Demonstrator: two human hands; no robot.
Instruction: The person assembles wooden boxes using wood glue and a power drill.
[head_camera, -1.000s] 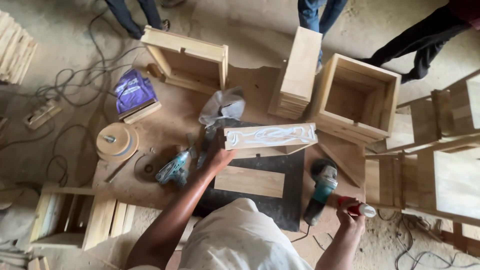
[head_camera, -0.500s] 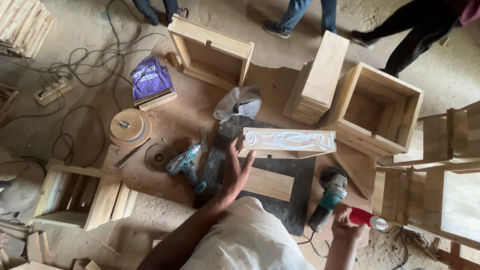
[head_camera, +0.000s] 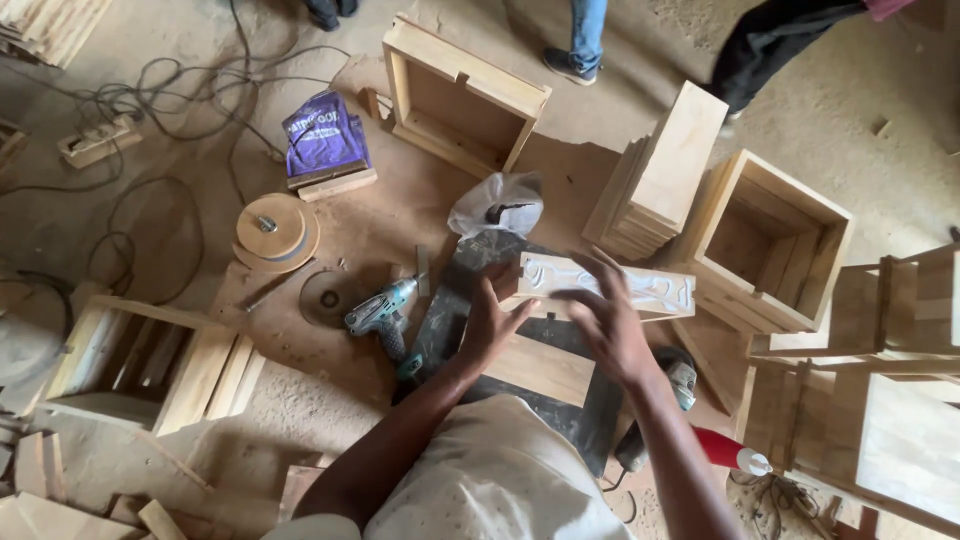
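A carved wooden plank (head_camera: 610, 285), pale and long, lies across the top edge of a dark square board (head_camera: 440, 325) on the sandy workshop floor (head_camera: 180, 60). Raised, curling relief runs along its upper face. It looks stiff and fairly light, dry rather than slippery, and the carved ridges seem the part most likely to chip, so the plain long edges or the two ends look like the safest places to take hold.

The person's left hand (head_camera: 490, 325) hovers just beside the plank's left end, fingers spread and apart, holding nothing. The right hand (head_camera: 610, 320) is directly over the plank's middle, fingers also splayed; whether the fingertips touch the wood cannot be told.

Just below the plank, on the dark board, lies a smaller plain wood panel (head_camera: 545, 370). Left of the plank rests a teal cordless drill (head_camera: 380, 315), and beyond it a round wooden disc (head_camera: 272, 232). Above the plank sits a crumpled plastic bag (head_camera: 497, 205), and farther up an open wooden frame box (head_camera: 462, 95). Right of the plank stand a stack of boards (head_camera: 665, 175) and an open wooden crate (head_camera: 775, 240). Below and right of the plank lie an angle grinder (head_camera: 675, 385) and a red-and-white tube (head_camera: 730, 452). Other people's legs stand at the far edge.
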